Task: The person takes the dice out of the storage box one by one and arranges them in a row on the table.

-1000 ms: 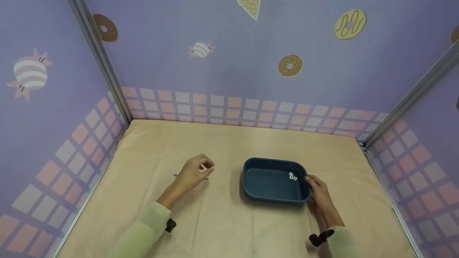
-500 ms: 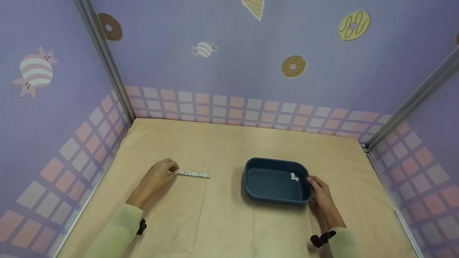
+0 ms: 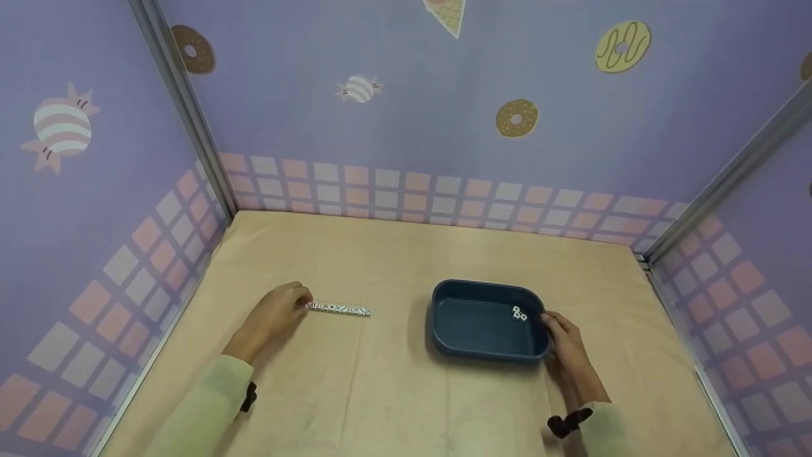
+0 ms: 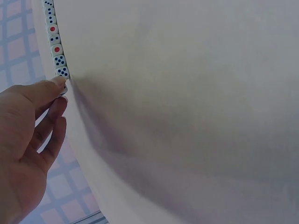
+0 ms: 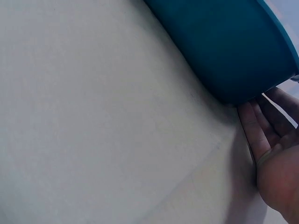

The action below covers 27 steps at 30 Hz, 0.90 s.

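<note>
A straight row of white dice [image 3: 342, 310] with dark and red pips lies on the cloth, left of centre. At its left end my left hand [image 3: 273, 314] pinches the last die [image 4: 64, 88] between thumb and forefinger; that die is mostly covered by the fingertips and lines up with the others. To the right sits a dark blue rectangular dish [image 3: 485, 352] with rounded corners. My right hand [image 3: 569, 339] grips its right side, thumb at the rim and the other fingers against the outside. Inside the dish, near that side, are several small white dice [image 3: 519, 313].
A beige cloth [image 3: 393, 393] covers the tabletop, lightly creased. Purple walls [image 3: 406, 95] with printed sweets and a pink-and-white check border enclose the back and both sides, with metal posts [image 3: 190, 114] at the corners.
My left hand has moved left from over the row to its left end, uncovering the dice; over the last half second it has barely shifted. The right hand and dish stay put.
</note>
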Motion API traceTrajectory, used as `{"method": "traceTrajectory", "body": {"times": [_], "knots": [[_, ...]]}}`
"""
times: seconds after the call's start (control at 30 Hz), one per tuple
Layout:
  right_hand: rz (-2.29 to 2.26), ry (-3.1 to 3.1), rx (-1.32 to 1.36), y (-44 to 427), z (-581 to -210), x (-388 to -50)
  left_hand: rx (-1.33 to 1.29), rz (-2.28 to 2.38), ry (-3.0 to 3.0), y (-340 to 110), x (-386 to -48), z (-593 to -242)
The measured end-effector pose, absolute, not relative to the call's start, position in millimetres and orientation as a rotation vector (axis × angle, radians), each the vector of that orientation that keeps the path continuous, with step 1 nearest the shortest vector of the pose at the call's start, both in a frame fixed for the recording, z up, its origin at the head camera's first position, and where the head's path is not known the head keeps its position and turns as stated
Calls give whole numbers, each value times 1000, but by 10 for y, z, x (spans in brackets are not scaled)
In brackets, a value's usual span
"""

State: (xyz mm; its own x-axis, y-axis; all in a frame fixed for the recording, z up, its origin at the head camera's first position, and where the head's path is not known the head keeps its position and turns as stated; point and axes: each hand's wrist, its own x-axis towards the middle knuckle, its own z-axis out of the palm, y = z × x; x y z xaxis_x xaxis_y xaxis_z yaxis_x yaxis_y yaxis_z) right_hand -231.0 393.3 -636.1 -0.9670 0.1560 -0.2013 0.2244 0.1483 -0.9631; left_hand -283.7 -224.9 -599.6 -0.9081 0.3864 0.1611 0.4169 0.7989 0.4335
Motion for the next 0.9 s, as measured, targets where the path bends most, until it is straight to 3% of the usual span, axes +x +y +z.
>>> {"method": "traceTrajectory", "body": {"times": [0.9], "knots": [[-1992,2383,365,3931,-6384,-2313,-808,-563,-2941,-2211,-3083,-6020]]}}
